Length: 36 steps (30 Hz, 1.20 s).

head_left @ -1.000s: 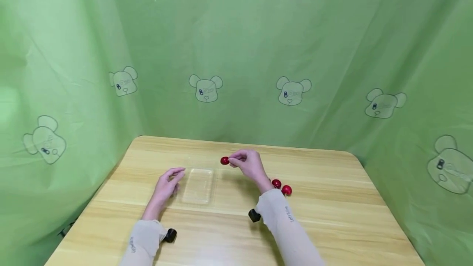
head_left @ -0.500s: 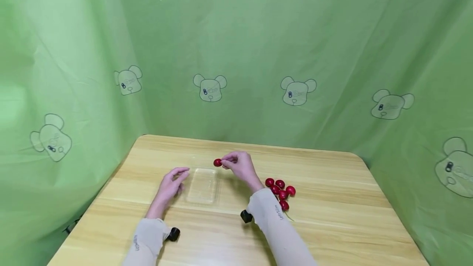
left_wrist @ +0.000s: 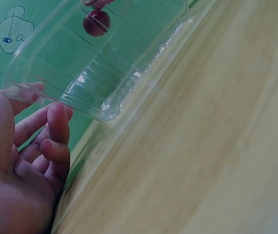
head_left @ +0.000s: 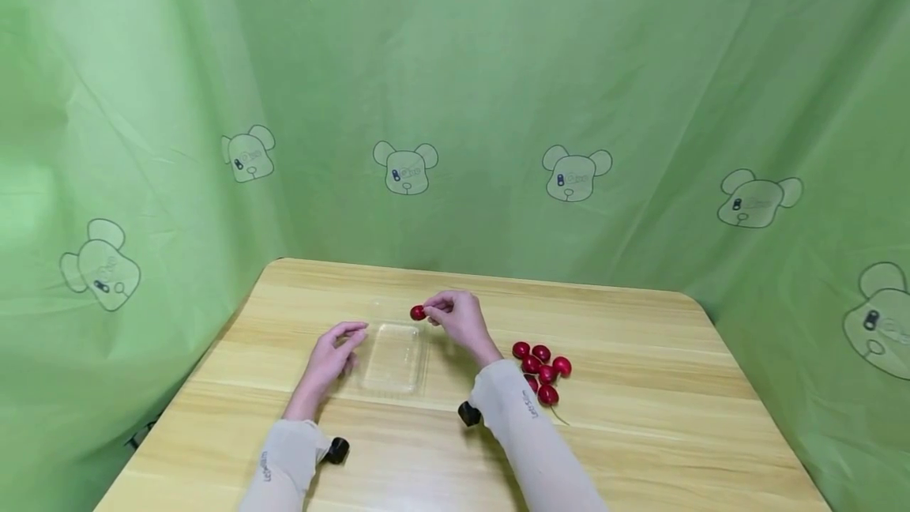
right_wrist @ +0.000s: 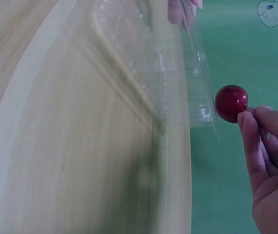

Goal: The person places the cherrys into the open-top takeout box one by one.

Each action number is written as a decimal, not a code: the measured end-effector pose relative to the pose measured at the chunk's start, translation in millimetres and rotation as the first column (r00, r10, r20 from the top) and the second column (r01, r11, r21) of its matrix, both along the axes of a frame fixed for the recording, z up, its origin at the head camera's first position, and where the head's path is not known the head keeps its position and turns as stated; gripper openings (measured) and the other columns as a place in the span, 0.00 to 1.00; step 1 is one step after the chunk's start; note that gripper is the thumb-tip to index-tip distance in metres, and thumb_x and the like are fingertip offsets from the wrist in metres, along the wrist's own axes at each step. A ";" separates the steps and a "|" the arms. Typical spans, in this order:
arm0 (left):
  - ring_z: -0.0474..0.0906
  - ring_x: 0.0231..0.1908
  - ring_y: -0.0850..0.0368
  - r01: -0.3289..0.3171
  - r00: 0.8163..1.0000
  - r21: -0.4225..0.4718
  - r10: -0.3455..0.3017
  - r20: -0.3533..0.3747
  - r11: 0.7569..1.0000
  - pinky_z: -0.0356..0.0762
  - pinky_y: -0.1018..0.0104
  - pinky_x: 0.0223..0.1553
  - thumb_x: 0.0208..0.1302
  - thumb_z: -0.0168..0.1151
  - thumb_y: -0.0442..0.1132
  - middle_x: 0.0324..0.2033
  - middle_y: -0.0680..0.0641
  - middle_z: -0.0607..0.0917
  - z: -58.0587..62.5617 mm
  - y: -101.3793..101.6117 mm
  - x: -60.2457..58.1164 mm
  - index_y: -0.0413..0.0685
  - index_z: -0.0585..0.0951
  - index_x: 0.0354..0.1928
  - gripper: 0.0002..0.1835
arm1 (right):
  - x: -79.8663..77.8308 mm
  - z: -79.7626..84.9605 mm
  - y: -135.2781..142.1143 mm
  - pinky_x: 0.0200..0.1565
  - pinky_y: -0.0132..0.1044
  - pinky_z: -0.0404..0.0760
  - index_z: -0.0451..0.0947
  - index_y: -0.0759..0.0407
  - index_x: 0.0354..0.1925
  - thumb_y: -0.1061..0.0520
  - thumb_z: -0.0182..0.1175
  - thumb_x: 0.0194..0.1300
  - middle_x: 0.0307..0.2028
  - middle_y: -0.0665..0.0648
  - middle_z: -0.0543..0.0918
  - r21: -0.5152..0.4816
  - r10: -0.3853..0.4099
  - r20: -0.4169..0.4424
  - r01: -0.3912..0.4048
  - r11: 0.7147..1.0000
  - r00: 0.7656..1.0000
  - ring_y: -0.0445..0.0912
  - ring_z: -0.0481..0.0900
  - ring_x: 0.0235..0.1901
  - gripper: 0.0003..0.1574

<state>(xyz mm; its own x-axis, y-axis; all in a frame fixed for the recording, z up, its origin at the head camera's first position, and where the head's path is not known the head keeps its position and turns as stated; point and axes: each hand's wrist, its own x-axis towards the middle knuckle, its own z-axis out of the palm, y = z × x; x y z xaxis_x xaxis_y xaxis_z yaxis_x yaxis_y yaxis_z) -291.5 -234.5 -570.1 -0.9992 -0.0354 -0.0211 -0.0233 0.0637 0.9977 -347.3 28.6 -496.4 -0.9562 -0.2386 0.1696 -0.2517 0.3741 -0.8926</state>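
Note:
My right hand (head_left: pixel 458 321) pinches a dark red cherry (head_left: pixel 418 313) at its stem end between thumb and fingertips. It hangs by the far right corner of a clear plastic box (head_left: pixel 393 358) on the table. In the right wrist view the cherry (right_wrist: pixel 230 103) is just beside the box's thin wall (right_wrist: pixel 197 92). My left hand (head_left: pixel 332 354) is at the box's left side, its fingers loosely bent. The left wrist view has those fingers (left_wrist: pixel 56 122) right at the clear rim, one showing through the plastic. Inside the box no fruit shows.
Several red cherries (head_left: pixel 546 374) lie in a loose cluster right of the box, near my right forearm; one long stem points toward the front. The wooden table (head_left: pixel 640 417) ends at a green curtain (head_left: pixel 483 220) behind and at both sides.
My right hand has carried the cherry left toward the box, then almost stopped. Its forearm now uncovers more of the cherry cluster. The left hand stays beside the box; the head view has shifted slightly.

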 end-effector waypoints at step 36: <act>0.73 0.20 0.61 -0.005 1.000 0.011 0.005 -0.008 1.000 0.70 0.75 0.20 0.75 0.63 0.43 0.55 0.36 0.79 -3.4 -0.7 -1.0 0.39 0.79 0.64 0.22 | -13.5 -21.8 -15.8 0.36 0.32 0.80 0.91 0.57 0.35 0.63 0.73 0.63 0.35 0.54 0.88 0.196 -0.066 -0.081 0.080 0.977 0.995 0.42 0.79 0.32 0.02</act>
<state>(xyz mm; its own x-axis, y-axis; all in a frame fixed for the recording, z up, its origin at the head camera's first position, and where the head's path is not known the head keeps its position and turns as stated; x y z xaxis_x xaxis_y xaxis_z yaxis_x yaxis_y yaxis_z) -292.5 -235.2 -573.4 -0.9991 -0.0401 -0.0134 -0.0155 0.0523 0.9985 -360.8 12.7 -518.2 -0.9590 -0.2046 0.1959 -0.2790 0.5623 -0.7784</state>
